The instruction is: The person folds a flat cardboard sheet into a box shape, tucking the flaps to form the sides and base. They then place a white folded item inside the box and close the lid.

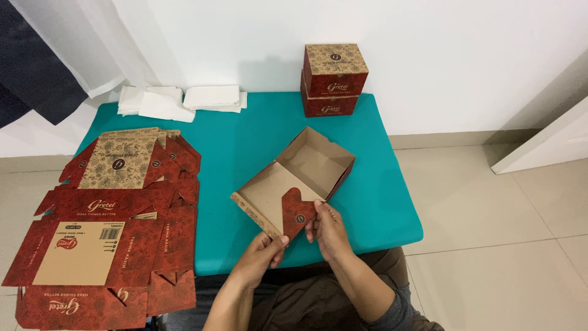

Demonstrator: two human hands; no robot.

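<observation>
A half-folded red and brown cardboard box [306,168] lies open on the teal table [245,141], its plain brown inside facing up. Its red pointed flap [298,211] stands up at the near edge. My left hand [262,257] pinches the lower corner of that flap and the near wall. My right hand [329,228] holds the flap's right edge with the fingertips. Both forearms reach in from the bottom of the view.
A pile of flat, unfolded red box blanks [110,227] covers the table's left side and hangs over its edge. Two finished boxes [334,79] are stacked at the back by the wall. Folded white paper sheets [184,99] lie at the back left.
</observation>
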